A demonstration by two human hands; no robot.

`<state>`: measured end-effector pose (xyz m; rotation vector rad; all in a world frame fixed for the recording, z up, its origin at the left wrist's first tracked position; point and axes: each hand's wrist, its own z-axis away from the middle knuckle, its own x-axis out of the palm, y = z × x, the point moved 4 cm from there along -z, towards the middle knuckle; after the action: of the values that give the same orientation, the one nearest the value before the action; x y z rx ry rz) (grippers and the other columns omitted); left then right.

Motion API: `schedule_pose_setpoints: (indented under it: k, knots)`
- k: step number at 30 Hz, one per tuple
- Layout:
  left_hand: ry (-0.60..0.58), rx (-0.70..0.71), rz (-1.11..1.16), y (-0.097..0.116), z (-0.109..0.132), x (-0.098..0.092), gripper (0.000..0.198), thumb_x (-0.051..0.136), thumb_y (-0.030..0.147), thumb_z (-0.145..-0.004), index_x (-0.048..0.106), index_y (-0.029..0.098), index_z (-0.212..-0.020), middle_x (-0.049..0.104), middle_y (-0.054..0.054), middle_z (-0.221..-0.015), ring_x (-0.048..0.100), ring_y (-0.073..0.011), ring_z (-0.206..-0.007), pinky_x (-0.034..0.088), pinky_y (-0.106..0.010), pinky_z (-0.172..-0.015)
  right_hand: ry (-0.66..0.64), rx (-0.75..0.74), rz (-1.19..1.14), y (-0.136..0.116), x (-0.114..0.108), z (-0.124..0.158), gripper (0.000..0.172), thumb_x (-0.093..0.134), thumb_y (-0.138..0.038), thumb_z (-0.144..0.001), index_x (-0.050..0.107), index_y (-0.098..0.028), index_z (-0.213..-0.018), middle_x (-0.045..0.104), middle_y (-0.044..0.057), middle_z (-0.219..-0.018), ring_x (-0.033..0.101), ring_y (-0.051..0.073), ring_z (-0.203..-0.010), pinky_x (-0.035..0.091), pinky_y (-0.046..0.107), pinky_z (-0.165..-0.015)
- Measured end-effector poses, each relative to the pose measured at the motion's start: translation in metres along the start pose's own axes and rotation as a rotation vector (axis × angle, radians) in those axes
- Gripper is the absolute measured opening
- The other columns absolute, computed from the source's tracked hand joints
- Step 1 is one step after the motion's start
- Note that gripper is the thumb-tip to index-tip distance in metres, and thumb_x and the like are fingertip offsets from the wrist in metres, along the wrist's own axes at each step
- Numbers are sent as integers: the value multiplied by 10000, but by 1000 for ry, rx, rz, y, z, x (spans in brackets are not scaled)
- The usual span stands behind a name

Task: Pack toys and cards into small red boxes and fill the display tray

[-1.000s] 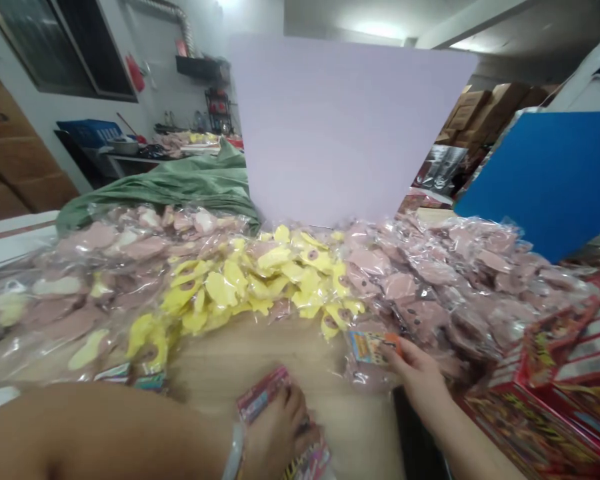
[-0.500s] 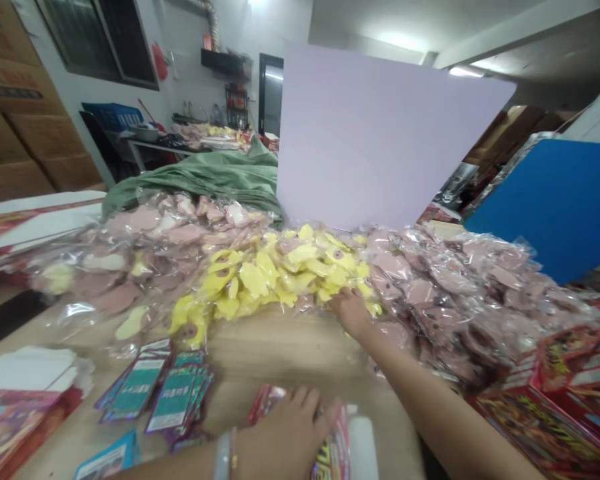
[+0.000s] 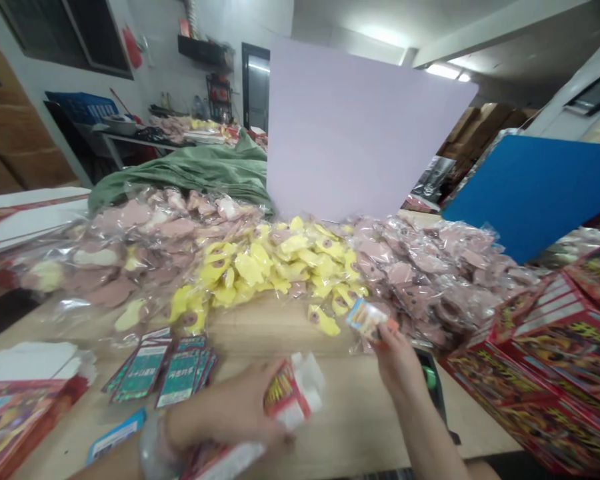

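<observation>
My left hand [image 3: 245, 403], blurred by motion, grips a small red carton [image 3: 281, 393] whose white end flaps stand open towards the right. Pinched in my right hand [image 3: 394, 357] is a small printed card [image 3: 364, 318], blue and orange, too smeared to read. Just beyond it lies a heap of yellow flat pieces [image 3: 255, 263] in clear bags. Two fanned stacks of teal cards [image 3: 143, 370] rest left of my left hand, with a blue packet [image 3: 115, 437] below them. Beneath my left wrist another printed item is partly hidden.
Bagged pink pieces [image 3: 440, 273] are heaped along the table's back. Red printed boxes [image 3: 555, 360] stand stacked at right, and flattened cartons [image 3: 25, 413] lie at left. A pale purple board [image 3: 365, 133] rises behind; a black tape dispenser [image 3: 433, 383] sits near my right forearm.
My right hand has drawn back from the yellow heap and now holds a card. My left hand has raised the red carton off the table, its open end turned right. The view has shifted slightly.
</observation>
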<state>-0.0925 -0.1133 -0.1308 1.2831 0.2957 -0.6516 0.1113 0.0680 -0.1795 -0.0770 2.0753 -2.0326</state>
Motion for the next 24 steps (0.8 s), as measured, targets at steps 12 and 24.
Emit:
schedule_pose_setpoints:
  k: [12,24]
  knots:
    - [421,-104,-317,-2,13,-28,973,727,349,-516,288,151,-1361,387,-137,-1321,348,-332,-1199,261,-442,-1023,-74,-58,20,-19,45,-12,273,650,-443,-623,675,-188,-719,685,63,-798,582,270,-888,405,449,-873]
    - [514,161,-745,46,-9,16,955,680,360,-564,233,173,-1387,386,-147,-1268,324,-323,-1143,213,-469,-996,-371,241,49,-63,-34,61,292,700,-434,-631,665,-160,-725,641,5,-639,553,125,-562,443,206,-484]
